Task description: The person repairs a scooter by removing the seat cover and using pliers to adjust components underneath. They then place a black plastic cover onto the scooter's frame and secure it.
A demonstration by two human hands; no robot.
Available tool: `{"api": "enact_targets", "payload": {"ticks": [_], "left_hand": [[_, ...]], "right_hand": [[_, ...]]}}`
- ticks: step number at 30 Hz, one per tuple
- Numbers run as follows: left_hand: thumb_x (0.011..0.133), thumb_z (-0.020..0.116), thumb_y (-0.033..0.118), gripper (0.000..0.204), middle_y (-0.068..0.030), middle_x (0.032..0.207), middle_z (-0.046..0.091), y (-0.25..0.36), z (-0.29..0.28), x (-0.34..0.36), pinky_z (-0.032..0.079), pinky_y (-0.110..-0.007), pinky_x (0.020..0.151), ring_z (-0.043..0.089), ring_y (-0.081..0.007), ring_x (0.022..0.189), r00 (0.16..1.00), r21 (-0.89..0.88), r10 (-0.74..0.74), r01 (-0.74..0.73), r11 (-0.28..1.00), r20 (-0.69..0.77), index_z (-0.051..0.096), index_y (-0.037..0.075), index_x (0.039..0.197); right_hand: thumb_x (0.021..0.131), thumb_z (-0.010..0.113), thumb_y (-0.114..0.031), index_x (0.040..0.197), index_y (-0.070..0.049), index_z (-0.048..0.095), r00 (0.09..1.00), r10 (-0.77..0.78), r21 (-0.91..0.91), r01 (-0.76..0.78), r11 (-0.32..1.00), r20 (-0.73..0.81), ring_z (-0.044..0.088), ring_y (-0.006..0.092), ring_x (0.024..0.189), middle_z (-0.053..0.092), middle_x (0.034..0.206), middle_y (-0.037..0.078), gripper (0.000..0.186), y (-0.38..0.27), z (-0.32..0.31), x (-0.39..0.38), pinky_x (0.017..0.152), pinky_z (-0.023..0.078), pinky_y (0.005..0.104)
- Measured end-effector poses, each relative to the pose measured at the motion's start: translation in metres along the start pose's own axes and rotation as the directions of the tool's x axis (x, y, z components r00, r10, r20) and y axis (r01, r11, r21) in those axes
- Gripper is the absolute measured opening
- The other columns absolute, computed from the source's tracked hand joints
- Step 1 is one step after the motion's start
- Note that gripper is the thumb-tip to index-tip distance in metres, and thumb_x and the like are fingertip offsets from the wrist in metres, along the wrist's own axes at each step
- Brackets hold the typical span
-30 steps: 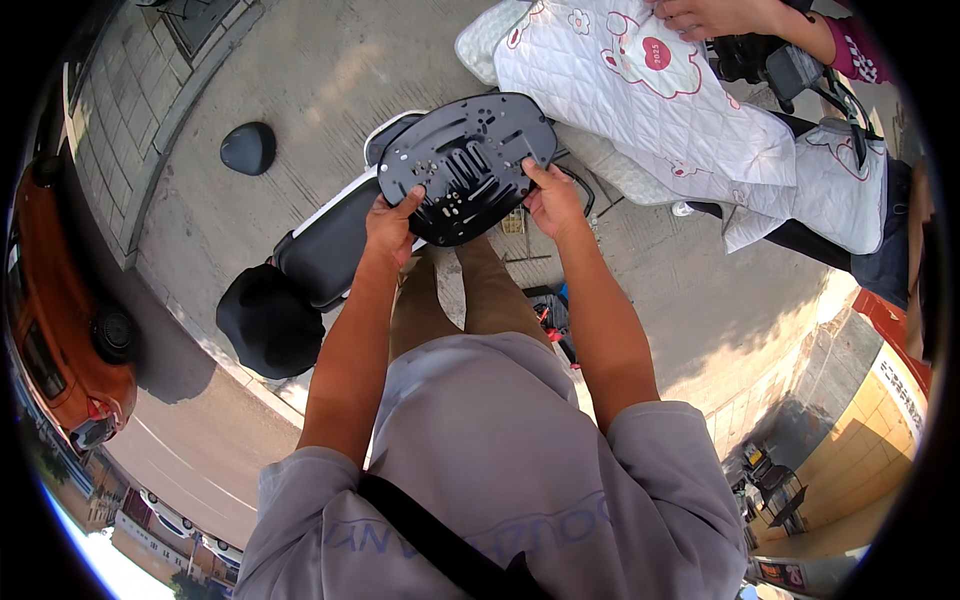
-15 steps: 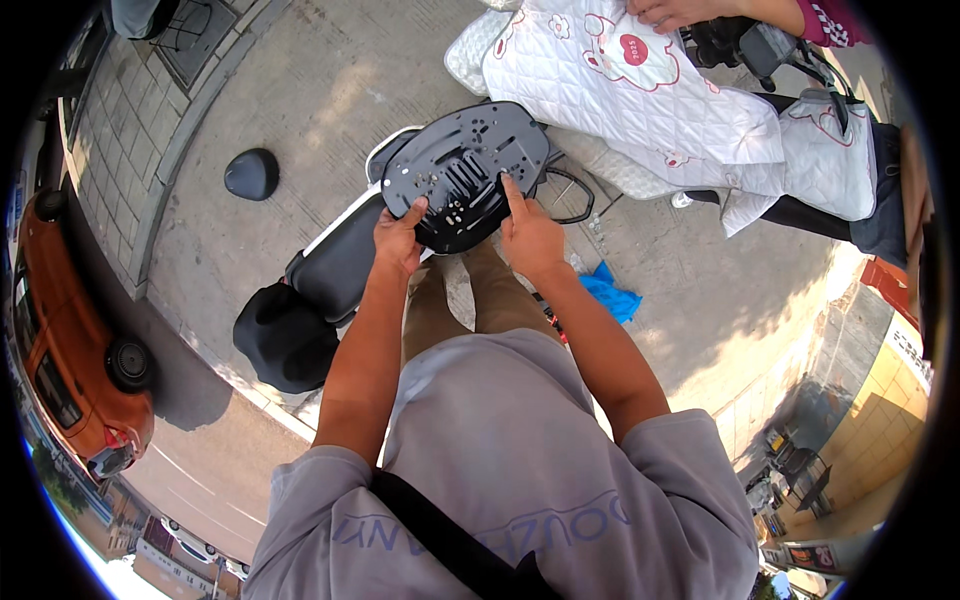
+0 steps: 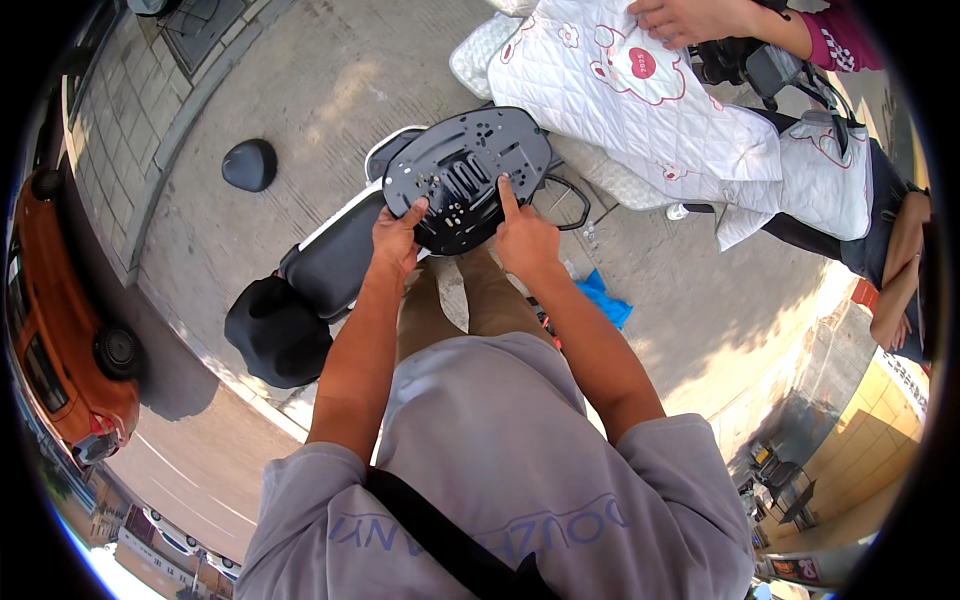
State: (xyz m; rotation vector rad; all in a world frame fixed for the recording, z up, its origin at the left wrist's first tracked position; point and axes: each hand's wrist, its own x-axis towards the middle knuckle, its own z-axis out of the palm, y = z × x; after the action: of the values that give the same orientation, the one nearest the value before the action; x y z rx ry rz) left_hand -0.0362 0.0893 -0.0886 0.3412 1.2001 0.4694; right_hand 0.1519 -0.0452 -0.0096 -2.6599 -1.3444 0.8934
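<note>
A black plate (image 3: pixel 465 150), rounded and roughly oval in outline, is shown with its broad face turned upward, pierced by small holes and slots and marked near its middle by a row of curved ribs. Its near left edge is gripped by the left hand (image 3: pixel 396 240), the thumb being laid over the face. Just right of the ribs, the face is met by the extended index finger of the right hand (image 3: pixel 526 235), beyond which the far end is extended.

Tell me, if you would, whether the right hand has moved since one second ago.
Yes. Judged against the black seat, the right hand has moved left, nearer the seat, from the black plate's right edge toward its middle.
</note>
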Motion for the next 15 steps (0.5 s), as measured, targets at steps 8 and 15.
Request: {"api": "enact_targets", "payload": {"ticks": [8, 15], "left_hand": [[0.086, 0.088, 0.006, 0.055, -0.0123, 0.121, 0.071, -0.003, -0.002, 0.003, 0.063, -0.046, 0.09, 0.073, -0.0287, 0.105, 1.0, 0.033, 0.007, -0.007, 0.999, -0.016, 0.057, 0.003, 0.132], [0.086, 0.089, 0.008, 0.053, -0.0115, 0.121, 0.072, -0.003, -0.003, 0.003, 0.063, -0.047, 0.09, 0.073, -0.0285, 0.105, 1.0, 0.033, 0.004, -0.003, 0.999, -0.027, 0.06, 0.003, 0.129]], "right_hand": [[0.09, 0.078, -0.028, 0.141, 0.001, 0.06, 0.867, 0.313, 0.544, -0.059, 0.837, -0.387, 0.071, 0.0301, 0.09, 0.072, 0.106, 0.018, 0.061, 0.056, -0.006, 0.074, 0.079, 0.056, 0.0441], [0.087, 0.086, -0.03, 0.13, 0.003, 0.067, 0.909, 0.247, 0.872, -0.399, 0.283, 0.336, 0.068, 0.0184, 0.084, 0.075, 0.106, 0.009, 0.058, 0.073, -0.03, 0.124, 0.071, 0.053, 0.0356]]}}
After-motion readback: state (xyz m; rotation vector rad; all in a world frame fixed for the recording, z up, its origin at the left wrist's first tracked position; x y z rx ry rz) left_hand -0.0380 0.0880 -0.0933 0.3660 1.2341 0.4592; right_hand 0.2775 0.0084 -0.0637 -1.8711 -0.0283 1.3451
